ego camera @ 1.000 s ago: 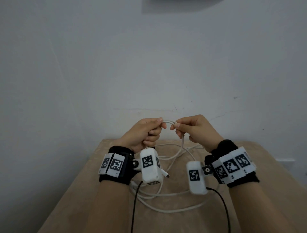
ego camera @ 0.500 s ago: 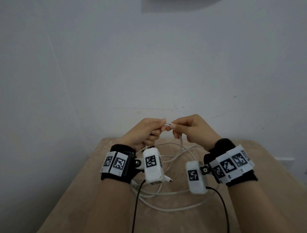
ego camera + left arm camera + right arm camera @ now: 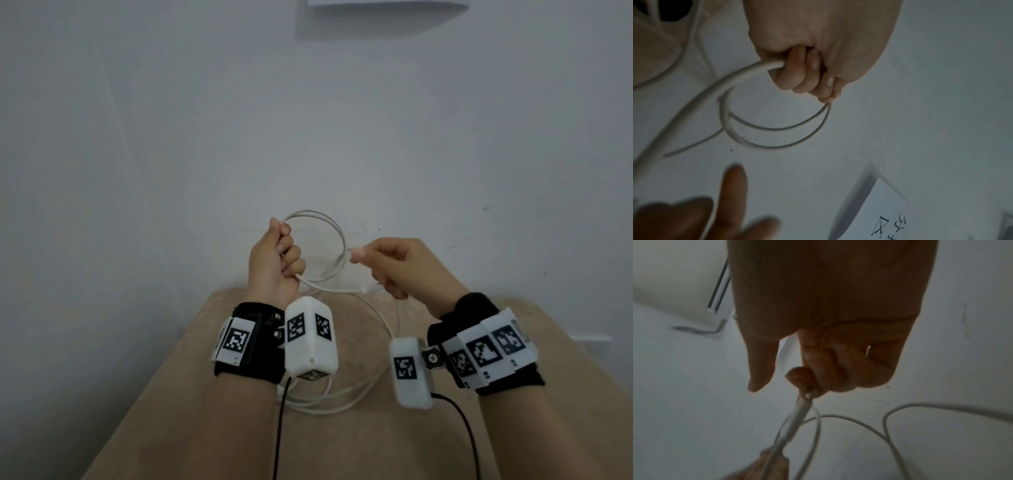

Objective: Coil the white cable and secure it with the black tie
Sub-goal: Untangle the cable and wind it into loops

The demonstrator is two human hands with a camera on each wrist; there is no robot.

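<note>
The white cable (image 3: 337, 236) stands in two loops above my left hand (image 3: 286, 255), whose curled fingers grip the bundle. The left wrist view shows those fingers (image 3: 805, 76) wrapped round the cable (image 3: 748, 73), with the loops (image 3: 777, 138) hanging beyond. A strand runs from that fist to my right hand (image 3: 394, 270), which pinches it low down. The right wrist view shows the pinch (image 3: 809, 391) on the cable (image 3: 797, 420). More of the cable (image 3: 342, 406) lies slack on the tan table (image 3: 205, 411). No black tie is in view.
A plain white wall rises right behind the table. A sheet of paper (image 3: 387, 3) hangs on it high up, and its writing shows in the left wrist view (image 3: 890, 225). Black leads (image 3: 279, 428) trail from the wrist cameras over the table.
The hands were pinching the cable close together; now they have moved apart. The left hand has risen with two loops above it, and the right hand has drawn a strand to the right.
</note>
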